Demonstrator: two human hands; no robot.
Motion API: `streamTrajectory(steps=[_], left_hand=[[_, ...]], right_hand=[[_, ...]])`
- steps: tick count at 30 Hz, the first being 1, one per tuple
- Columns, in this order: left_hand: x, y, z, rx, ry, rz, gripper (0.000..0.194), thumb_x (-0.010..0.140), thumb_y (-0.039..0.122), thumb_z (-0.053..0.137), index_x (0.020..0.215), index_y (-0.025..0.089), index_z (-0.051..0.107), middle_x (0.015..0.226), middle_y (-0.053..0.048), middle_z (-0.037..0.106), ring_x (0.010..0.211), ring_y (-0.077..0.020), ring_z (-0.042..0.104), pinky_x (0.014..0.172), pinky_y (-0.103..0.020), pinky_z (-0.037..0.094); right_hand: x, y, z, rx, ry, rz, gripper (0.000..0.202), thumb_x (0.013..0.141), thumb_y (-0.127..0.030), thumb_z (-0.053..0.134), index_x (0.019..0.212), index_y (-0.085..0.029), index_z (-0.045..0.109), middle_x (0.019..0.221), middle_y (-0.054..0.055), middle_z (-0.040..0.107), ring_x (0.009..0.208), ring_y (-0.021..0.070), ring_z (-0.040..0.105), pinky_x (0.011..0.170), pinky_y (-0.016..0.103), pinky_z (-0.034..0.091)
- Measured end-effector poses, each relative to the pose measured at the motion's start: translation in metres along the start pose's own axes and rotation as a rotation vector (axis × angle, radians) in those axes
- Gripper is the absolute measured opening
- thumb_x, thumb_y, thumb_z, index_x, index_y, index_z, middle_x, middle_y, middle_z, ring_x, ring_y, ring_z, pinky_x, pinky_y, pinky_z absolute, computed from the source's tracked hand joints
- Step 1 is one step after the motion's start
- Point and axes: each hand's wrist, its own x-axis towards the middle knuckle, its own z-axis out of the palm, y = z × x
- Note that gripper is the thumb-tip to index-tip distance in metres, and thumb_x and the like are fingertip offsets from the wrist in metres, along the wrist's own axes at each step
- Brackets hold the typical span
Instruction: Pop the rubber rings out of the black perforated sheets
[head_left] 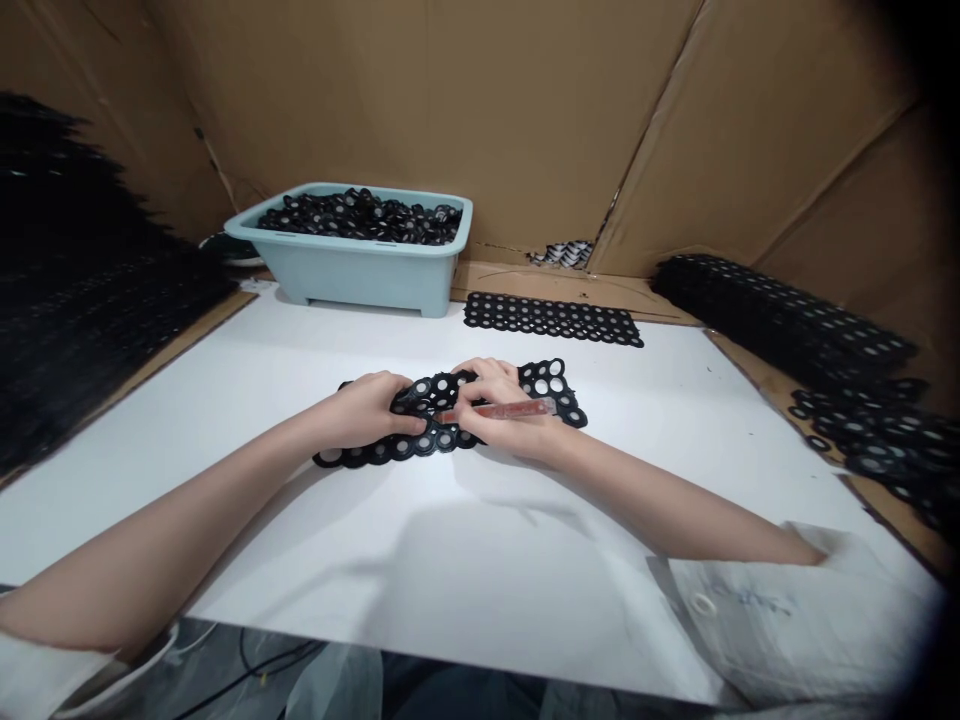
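A black strip of joined rings (445, 440) with pale round centres lies across the middle of the white table, under both hands. My left hand (371, 408) grips its left part, thumb on top and the other fingers at the far side. My right hand (495, 405) is closed around a reddish, clear-ended pen-like tool (514, 409), whose tip points left at the rings near my left thumb. Some right fingers rest over the strip's far edge. The strip's right end (555, 385) sticks out past my right hand.
A light blue tub (360, 275) full of black ringed pieces stands at the back left. Behind the strip lies another flat ringed sheet (551, 318). Dark stacks rise at the left (82, 280) and right (780, 315); cardboard walls (555, 120) enclose the table (465, 560).
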Motion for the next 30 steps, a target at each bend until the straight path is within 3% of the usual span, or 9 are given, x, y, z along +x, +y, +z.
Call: streamTrajectory(steps=[8, 15, 19, 24, 30], left_hand=[[-0.001, 0.002, 0.002, -0.136, 0.061, 0.02, 0.028, 0.065, 0.039, 0.054, 0.082, 0.018, 0.048, 0.074, 0.0, 0.056, 0.068, -0.0176, 0.053, 0.057, -0.026, 0.036], [-0.008, 0.011, 0.015, -0.313, 0.261, -0.157, 0.034, 0.064, 0.035, 0.056, 0.093, 0.022, 0.043, 0.075, 0.002, 0.057, 0.068, -0.0177, 0.055, 0.058, -0.027, 0.039], [-0.016, 0.023, 0.015, -0.393, 0.345, -0.144, 0.03, 0.068, 0.035, 0.053, 0.092, 0.022, 0.041, 0.07, 0.003, 0.056, 0.061, -0.0146, 0.053, 0.055, -0.025, 0.039], [-0.011, 0.022, 0.011, -0.407, 0.321, -0.043, 0.034, 0.07, 0.037, 0.052, 0.097, 0.021, 0.039, 0.076, 0.002, 0.056, 0.066, -0.015, 0.054, 0.057, -0.025, 0.04], [-0.002, 0.008, 0.012, -0.237, 0.193, -0.016, 0.056, 0.059, 0.046, 0.06, 0.104, 0.019, 0.041, 0.094, -0.004, 0.058, 0.083, -0.0223, 0.055, 0.065, -0.029, 0.042]], right_hand=[[-0.002, -0.001, 0.007, -0.058, 0.028, -0.016, 0.024, 0.078, -0.024, 0.044, 0.055, -0.018, 0.049, 0.099, 0.002, 0.048, 0.097, 0.018, 0.04, 0.087, 0.036, 0.025], [-0.004, -0.01, 0.014, -0.303, 0.069, -0.061, 0.02, 0.082, -0.027, 0.04, 0.068, -0.018, 0.051, 0.099, 0.007, 0.046, 0.095, 0.0212, 0.038, 0.079, 0.036, 0.027], [0.0, -0.014, 0.009, -0.419, 0.142, -0.082, 0.02, 0.084, -0.029, 0.037, 0.077, -0.018, 0.053, 0.101, 0.009, 0.047, 0.093, 0.023, 0.037, 0.075, 0.036, 0.028], [0.004, -0.009, 0.003, -0.447, 0.167, -0.098, 0.022, 0.085, -0.03, 0.037, 0.078, -0.018, 0.054, 0.095, 0.009, 0.048, 0.09, 0.0235, 0.036, 0.074, 0.037, 0.027], [0.004, 0.001, 0.004, -0.153, 0.088, 0.01, 0.027, 0.083, -0.028, 0.038, 0.064, -0.018, 0.054, 0.091, 0.004, 0.053, 0.093, 0.0198, 0.038, 0.079, 0.035, 0.027]])
